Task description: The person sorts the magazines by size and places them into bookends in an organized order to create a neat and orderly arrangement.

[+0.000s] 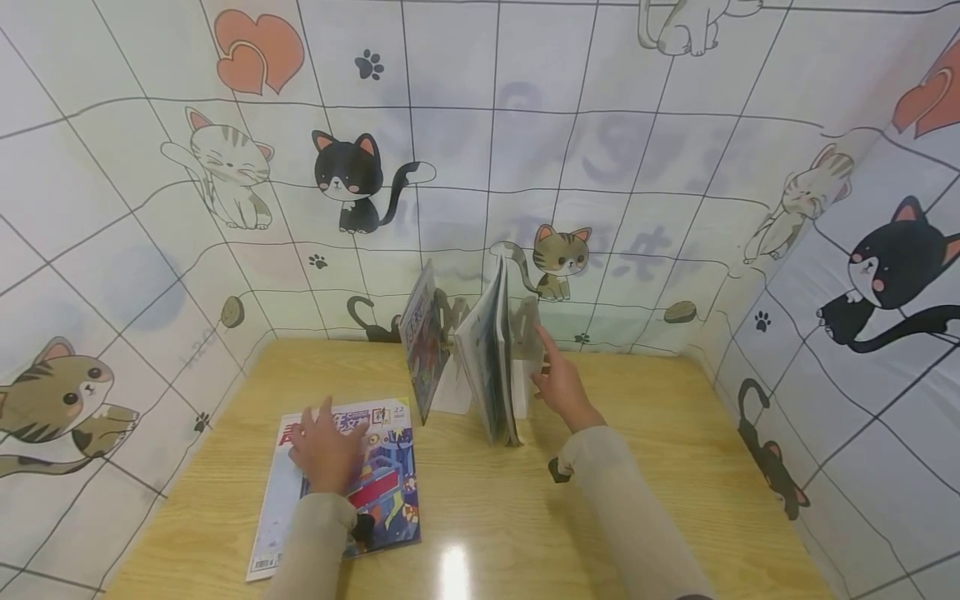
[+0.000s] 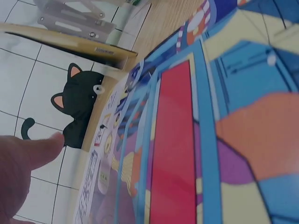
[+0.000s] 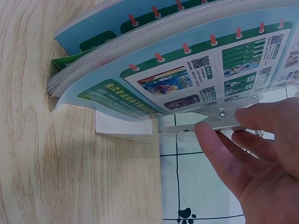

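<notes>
Hands on magazines at a light wooden desk [image 1: 637,467] walled by cat-print cloth.

Left hand [image 1: 327,450] lies flat, fingers spread, on a colourful blue-and-red cover magazine [image 1: 386,492] lying on the desk's near-left part. Right hand [image 1: 561,385], fingers straight and relaxed, touches the white metal bookend [image 3: 140,127] beside upright, leaning blue-backed magazines [image 1: 489,358] at desk centre; another upright magazine [image 1: 422,346] leans just left of them.
</notes>
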